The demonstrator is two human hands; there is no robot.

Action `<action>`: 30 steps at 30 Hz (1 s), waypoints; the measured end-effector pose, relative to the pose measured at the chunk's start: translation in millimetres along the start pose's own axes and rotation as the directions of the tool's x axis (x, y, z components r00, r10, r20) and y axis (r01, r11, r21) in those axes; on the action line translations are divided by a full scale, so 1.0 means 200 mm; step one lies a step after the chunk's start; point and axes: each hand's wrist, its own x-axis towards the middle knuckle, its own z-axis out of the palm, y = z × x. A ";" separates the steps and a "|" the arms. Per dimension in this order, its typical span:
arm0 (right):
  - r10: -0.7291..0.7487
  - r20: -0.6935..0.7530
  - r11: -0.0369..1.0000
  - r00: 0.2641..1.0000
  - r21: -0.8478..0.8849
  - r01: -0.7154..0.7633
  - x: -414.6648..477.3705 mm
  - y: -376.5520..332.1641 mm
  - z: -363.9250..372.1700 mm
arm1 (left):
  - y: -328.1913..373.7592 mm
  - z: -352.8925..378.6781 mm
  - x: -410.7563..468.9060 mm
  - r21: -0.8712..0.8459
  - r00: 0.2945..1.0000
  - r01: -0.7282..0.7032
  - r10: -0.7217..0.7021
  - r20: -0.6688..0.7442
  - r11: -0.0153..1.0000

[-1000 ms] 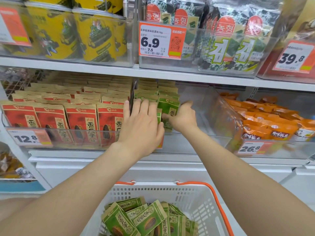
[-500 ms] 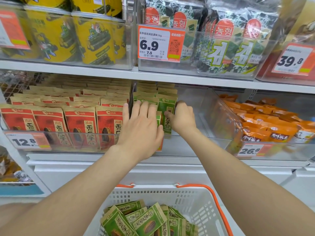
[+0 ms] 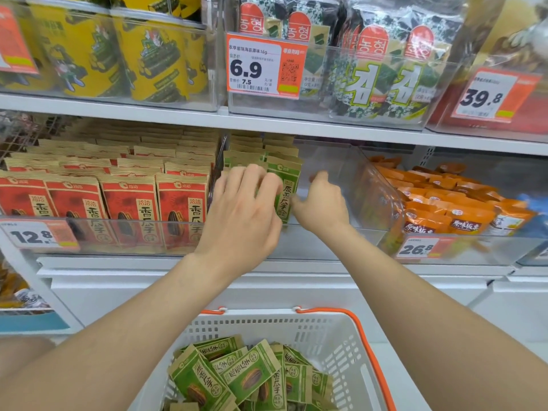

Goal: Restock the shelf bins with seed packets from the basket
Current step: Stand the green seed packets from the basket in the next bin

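Left hand change: the left hand (image 3: 240,215) lay flat against the green row a second ago. Now its fingers bend over the tops of the packets it covers. I cannot tell whether it clamps them or only presses them back.
Right hand change: the right hand (image 3: 321,204) has let go of the front green packet (image 3: 286,188) and shifted slightly right. Its fingers curl loosely around nothing, and the thumb tip is just at the packet's right edge.
Packet position: the front green packet stands upright, face out, at the head of the right-hand green column in the middle bin (image 3: 332,235).
Meaning for the task: this packet looks placed, and the hands seem to be squaring the row. The next reach is probably down to the basket. Much restocking remains.
Remaining stock: loose green packets (image 3: 246,375) lie heaped in the basket (image 3: 267,327), below the shelf and between the forearms.
Hands: two.
Baskets: one, white with an orange handle.
Green packets in the basket: about eight faces show, overlapping, and more may lie beneath.
Bins on this shelf: three in view, holding red packets (image 3: 127,203) on the left, green in the middle and orange packets (image 3: 444,209) on the right.
Red packets in the front row: four.
Green columns in the middle bin: two, with the bin's right side bare.
Readable price tags: four.
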 end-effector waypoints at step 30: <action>-0.428 0.562 0.728 0.708 -0.249 0.638 -0.79 0.05 -0.08 | 0.27 0.58 -1.44 -0.142 0.008 -0.274 0.150 0.989 0.951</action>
